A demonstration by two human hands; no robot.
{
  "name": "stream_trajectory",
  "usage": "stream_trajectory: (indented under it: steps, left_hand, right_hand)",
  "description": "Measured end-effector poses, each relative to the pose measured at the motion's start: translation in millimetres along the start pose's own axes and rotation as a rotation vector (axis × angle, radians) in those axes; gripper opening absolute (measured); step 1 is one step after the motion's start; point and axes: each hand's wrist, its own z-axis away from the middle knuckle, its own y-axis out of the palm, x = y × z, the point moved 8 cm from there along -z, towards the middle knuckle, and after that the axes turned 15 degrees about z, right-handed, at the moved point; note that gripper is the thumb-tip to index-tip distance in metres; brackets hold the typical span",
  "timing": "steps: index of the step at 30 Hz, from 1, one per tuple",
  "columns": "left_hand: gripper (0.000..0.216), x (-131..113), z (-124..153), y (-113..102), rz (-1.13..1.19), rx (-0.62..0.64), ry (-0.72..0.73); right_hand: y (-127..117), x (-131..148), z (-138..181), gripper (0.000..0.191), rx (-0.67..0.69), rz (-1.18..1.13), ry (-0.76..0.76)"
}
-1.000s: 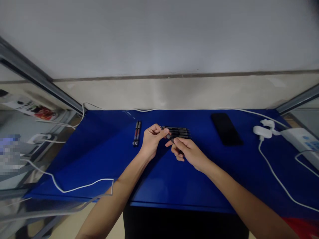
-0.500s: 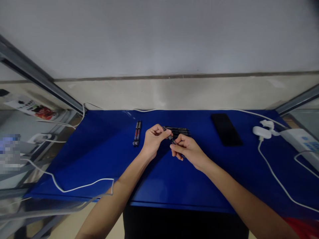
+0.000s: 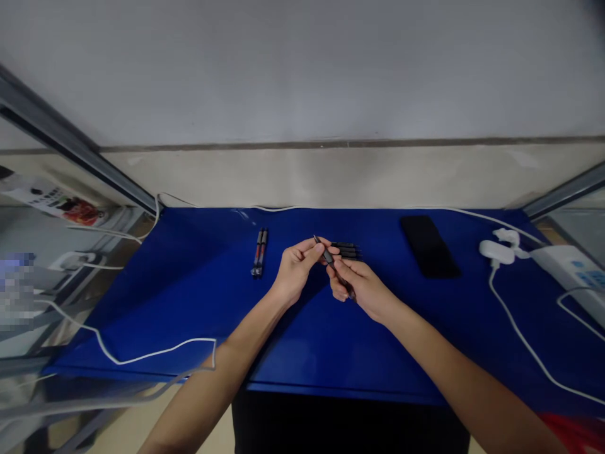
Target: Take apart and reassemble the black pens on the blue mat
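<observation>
- Here's the pen (image 3: 327, 257), right in front of me over the blue table (image 3: 302, 359), slung between both my hands.
- My left hand (image 3: 290, 271) pinches it, thumb and fingers closed near the far end, a slim pale tip poking out past them.
- My right hand (image 3: 363, 287) wraps the near end, fingers curled round the barrel, so neither hand is free.
- Now the long axis: it runs aslant, far end to my left, near end toward my right and back at me.
- And there's the row of pens (image 3: 348, 251), just beyond my right fingers, lying crosswise, left to right, partly hidden by my hands; the held pen cuts across that line at an angle.
- My right hand is the nearer one to most of that row.
- Off to the left, nearer my left hand, a pair of pens (image 3: 259, 252) lies side by side, pointing toward the wall (image 3: 302, 180).
</observation>
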Motion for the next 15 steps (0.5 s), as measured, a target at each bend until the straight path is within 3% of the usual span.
stream_trajectory:
  steps: [4,11,15]
  left_hand:
    - [0.027,-2.1,0.6,4.0,0.003,0.033,-0.001]
    - [0.027,-6.2,-0.9,2.2,-0.046,0.025,0.023]
    - [0.027,-3.3,-0.8,3.5,-0.038,0.039,0.013]
  right_hand:
    - [5.3,-2.3,1.5,0.038,0.053,-0.135,0.041]
    - [4.9,2.6,3.3,0.024,0.035,-0.136,-0.002]
    - [3.1,0.5,1.4,0.033,0.020,-0.081,-0.010]
